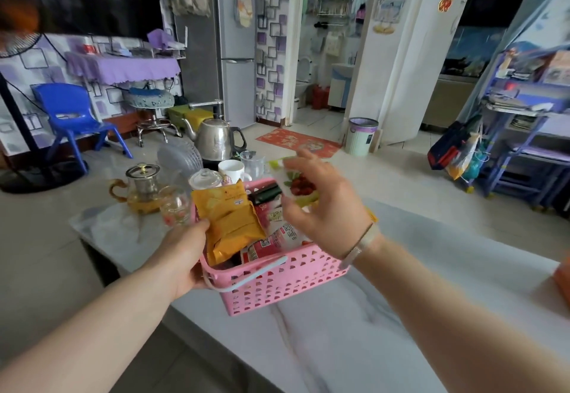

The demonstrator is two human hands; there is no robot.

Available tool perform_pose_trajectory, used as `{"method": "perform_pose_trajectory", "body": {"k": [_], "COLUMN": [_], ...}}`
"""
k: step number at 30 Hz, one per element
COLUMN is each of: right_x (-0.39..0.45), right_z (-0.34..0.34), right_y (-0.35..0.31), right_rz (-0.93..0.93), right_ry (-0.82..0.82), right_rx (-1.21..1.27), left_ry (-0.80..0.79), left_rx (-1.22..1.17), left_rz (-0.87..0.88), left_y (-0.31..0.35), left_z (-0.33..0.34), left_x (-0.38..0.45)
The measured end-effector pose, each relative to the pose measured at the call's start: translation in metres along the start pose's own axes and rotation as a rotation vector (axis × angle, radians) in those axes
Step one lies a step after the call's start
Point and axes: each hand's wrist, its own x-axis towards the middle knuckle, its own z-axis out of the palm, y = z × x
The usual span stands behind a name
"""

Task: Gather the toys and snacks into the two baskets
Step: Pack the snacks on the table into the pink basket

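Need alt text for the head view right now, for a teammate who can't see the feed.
A pink basket packed with snack packets sits on a pale marble table; the left hand holds its left rim beside an orange packet. The right hand, blurred, hovers open over the basket. Behind stand a glass teapot and a steel kettle.
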Motion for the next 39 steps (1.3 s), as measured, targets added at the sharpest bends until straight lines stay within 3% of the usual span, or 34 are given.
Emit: {"method": "perform_pose_trajectory", "body": {"k": [6,11,23,25,28,31,33,35,39], "right_x": [-0.002,-0.007,-0.001,0.008,0.033,0.047,0.037,0.015,-0.013], "right_z": [0.027,0.031,0.032,0.020,-0.004,-0.019,-0.018,-0.003,0.044], "right_y": [-0.006,0.001,0.028,0.033,0.068,0.140,0.196,0.242,0.302], "right_rz": [-0.022,0.044,0.009,0.039,0.137,0.343,0.512,0.635,0.742], "right_ry": [-0.505,-0.638,-0.587,-0.423,-0.009,0.246,0.189,0.022,-0.209], "right_rx": [-0.616,-0.635,-0.625,-0.474,-0.241,-0.252,-0.385,-0.496,-0.576], "left_ry": [-0.022,-0.022,-0.025,-0.027,-0.019,-0.011,-0.012,-0.013,0.016], "left_rx": [0.026,0.046,0.077,0.068,0.038,0.022,0.014,-0.001,-0.022], "left_rz": [-0.002,-0.008,-0.025,-0.022,-0.013,0.007,0.020,0.036,0.038], "left_y": [-0.001,-0.002,-0.011,-0.012,-0.011,-0.011,-0.010,-0.010,-0.012], "left_z": [0.000,0.002,0.017,0.019,0.018,0.016,0.016,0.013,0.012], "left_x": [-0.009,-0.008,0.014,0.022,0.032,0.047,0.058,0.068,0.093]}}
